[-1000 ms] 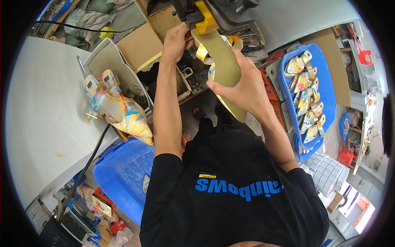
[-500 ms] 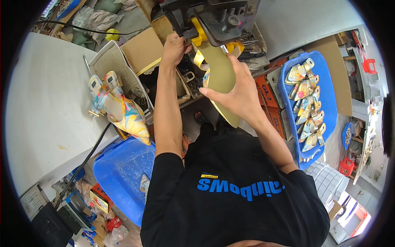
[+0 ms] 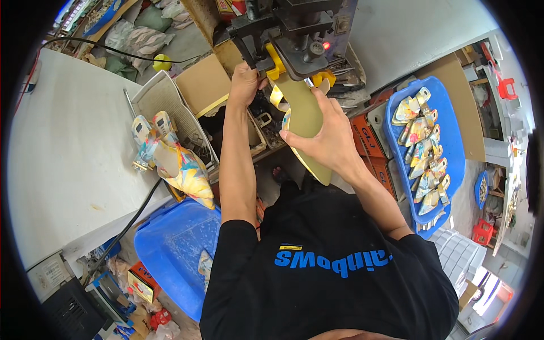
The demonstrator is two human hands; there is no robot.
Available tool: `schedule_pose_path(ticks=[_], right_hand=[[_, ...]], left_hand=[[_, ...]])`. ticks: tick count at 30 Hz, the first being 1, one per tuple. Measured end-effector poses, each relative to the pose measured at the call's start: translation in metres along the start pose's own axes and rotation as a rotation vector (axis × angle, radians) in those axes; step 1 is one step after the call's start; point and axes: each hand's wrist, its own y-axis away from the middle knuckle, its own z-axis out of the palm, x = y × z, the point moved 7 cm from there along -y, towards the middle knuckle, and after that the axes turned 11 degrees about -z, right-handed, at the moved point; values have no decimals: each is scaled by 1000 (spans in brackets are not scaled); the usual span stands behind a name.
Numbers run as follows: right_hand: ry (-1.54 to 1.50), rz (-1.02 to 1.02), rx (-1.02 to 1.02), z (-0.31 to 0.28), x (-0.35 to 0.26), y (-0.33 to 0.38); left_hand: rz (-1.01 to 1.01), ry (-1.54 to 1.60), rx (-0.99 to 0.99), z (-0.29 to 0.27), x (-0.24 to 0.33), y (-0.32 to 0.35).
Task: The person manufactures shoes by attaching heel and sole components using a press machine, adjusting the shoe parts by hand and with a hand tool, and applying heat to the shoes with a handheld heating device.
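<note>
My right hand (image 3: 331, 133) grips a pointed shoe (image 3: 304, 110), its thumb on one edge and its fingers on the other. The shoe's olive-green sole faces up, and strips of its yellow patterned upper show at the left edge. Its heel end lies under the head of a black machine (image 3: 294, 42) with yellow parts. My left hand (image 3: 245, 85) is closed beside the machine's lower left; whatever its fingers hold is hidden. At the left, a pair of multicoloured patterned shoes (image 3: 182, 170) rests at the white table's edge.
Several patterned shoes stand in a row in a blue tray (image 3: 455, 133) at the right. Below left is another blue tub (image 3: 164, 243). A lined box (image 3: 156, 85) with small metal parts sits left of my left arm. A black cable (image 3: 127, 215) hangs over the white table (image 3: 68, 147).
The whole view has shifted slightly. Both hands and the shoe keep nearly the same place at the machine. A small light on the machine now shows brighter red.
</note>
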Motion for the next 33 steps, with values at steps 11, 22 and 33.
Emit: schedule_pose_path(ticks=[11, 22, 33], right_hand=[[7, 1, -14, -4, 0, 3], [48, 61, -139, -4, 5, -6], [-34, 60, -156, -5, 18, 1]], left_hand=[[69, 243, 706, -79, -53, 134], [-37, 158, 677, -94, -60, 139], [129, -152, 554, -61, -8, 111]])
